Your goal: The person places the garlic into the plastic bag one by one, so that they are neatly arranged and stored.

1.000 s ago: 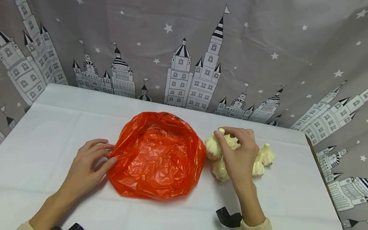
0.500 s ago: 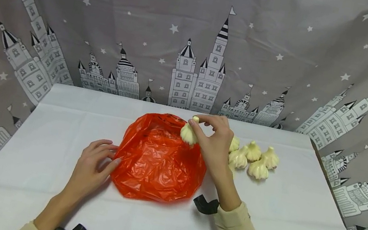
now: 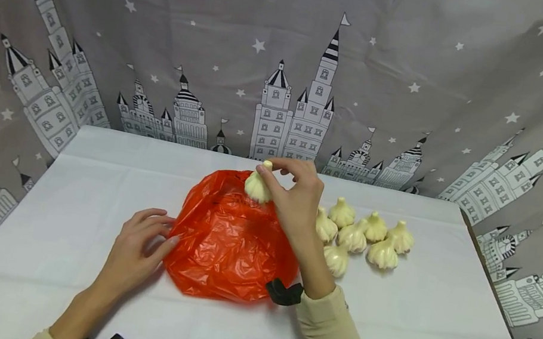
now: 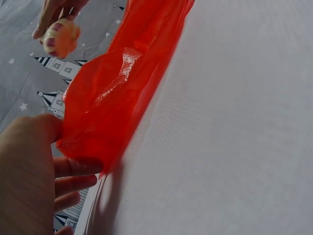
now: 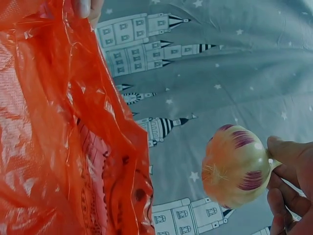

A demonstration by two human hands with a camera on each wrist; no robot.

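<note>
A red plastic bag [image 3: 220, 245] lies on the white table with its mouth spread open. On its left side my left hand [image 3: 140, 249] pinches the rim, the thumb over the edge and the other fingers outside, as the left wrist view also shows. My right hand [image 3: 296, 198] holds a garlic bulb [image 3: 257, 187] by its stem, raised over the far part of the bag. In the right wrist view the held garlic bulb [image 5: 237, 166] has purple streaks and hangs clear of the bag [image 5: 44, 147]. To the right of the bag sit several more garlic bulbs [image 3: 384, 254].
The table [image 3: 441, 320] has a white cover. Its far edge meets a grey curtain [image 3: 403, 11] printed with castles and stars. A black wrist mount sits on each forearm, the right mount [image 3: 284, 293] hanging over the bag's near right edge.
My right hand has carried a garlic bulb leftward, from beside the other bulbs to above the bag. My left hand stays at the bag's left rim.
</note>
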